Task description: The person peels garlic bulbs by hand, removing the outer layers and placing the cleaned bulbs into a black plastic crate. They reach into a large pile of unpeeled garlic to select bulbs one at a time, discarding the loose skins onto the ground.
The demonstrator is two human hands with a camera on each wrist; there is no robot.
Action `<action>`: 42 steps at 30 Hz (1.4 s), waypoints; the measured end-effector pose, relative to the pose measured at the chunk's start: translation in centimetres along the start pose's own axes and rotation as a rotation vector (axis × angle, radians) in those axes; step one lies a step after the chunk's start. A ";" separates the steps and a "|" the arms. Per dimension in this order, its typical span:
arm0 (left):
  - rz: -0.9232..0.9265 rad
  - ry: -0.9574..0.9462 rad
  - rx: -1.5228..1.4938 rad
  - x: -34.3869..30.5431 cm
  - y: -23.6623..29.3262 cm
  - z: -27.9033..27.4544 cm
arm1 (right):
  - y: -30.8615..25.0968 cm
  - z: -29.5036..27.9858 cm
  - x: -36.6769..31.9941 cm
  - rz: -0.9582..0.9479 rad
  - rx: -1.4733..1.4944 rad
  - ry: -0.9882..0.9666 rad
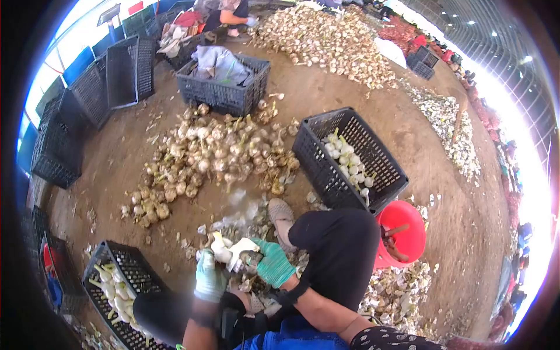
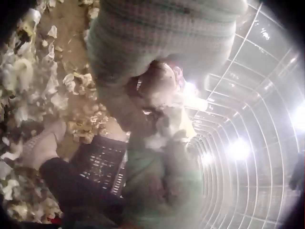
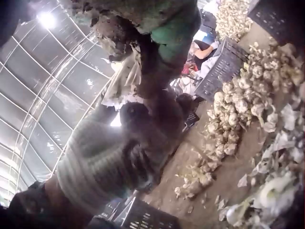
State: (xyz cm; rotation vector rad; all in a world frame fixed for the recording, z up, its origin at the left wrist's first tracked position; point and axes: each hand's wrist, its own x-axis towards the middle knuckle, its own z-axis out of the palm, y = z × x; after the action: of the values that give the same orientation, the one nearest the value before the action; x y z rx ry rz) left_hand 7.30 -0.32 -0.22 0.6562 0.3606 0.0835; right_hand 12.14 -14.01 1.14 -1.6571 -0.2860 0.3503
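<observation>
I see green-and-white gloves point(image 1: 276, 265), dark wrist straps point(image 1: 293, 293), black trousers point(image 1: 344, 248), beige shoes point(image 1: 281, 214), blue cloth point(image 1: 297, 338), a black sleeve point(image 1: 396, 339) flecked white.

Your left glove point(image 1: 210, 276): whitish with pale mint, faintly banded
Your right glove point(image 1: 273, 263): green, paler stripes, dark smudges
Your garlic bulb point(image 1: 221, 251): white
Your trousers point(image 1: 341, 251): plain black
Your sleeve point(image 1: 394, 339): black, pale-speckled
Your shoe point(image 1: 280, 212): beige
Bucket point(image 1: 413, 230): red
Crate point(image 1: 315, 164): black, latticed
Garlic heap point(image 1: 213, 146): tan, cream, brown

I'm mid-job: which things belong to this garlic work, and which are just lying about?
Seemingly in the job:
garlic bulb in the left hand
near garlic heap
front crate and left-side crate, both holding white bulbs

Seemingly lying about:
grey cloth and the crate under it
black crates at far left
</observation>
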 end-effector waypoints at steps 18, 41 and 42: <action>-0.063 0.023 0.197 -2.6 2.8 2.9 | -2.2 1.0 -0.2 -0.314 -0.464 0.025; 0.134 -0.009 0.859 -3.6 2.9 3.3 | -2.4 0.8 -0.6 -0.342 -0.478 0.072; 0.161 -0.012 0.899 -3.6 2.7 3.0 | -2.2 0.8 -0.7 -0.289 -0.493 0.069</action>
State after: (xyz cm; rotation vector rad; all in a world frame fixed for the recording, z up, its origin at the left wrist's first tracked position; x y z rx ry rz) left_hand 5.10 -0.55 4.71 1.5746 0.3246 0.0677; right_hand 11.24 -13.32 3.25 -2.0694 -0.5872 -0.0008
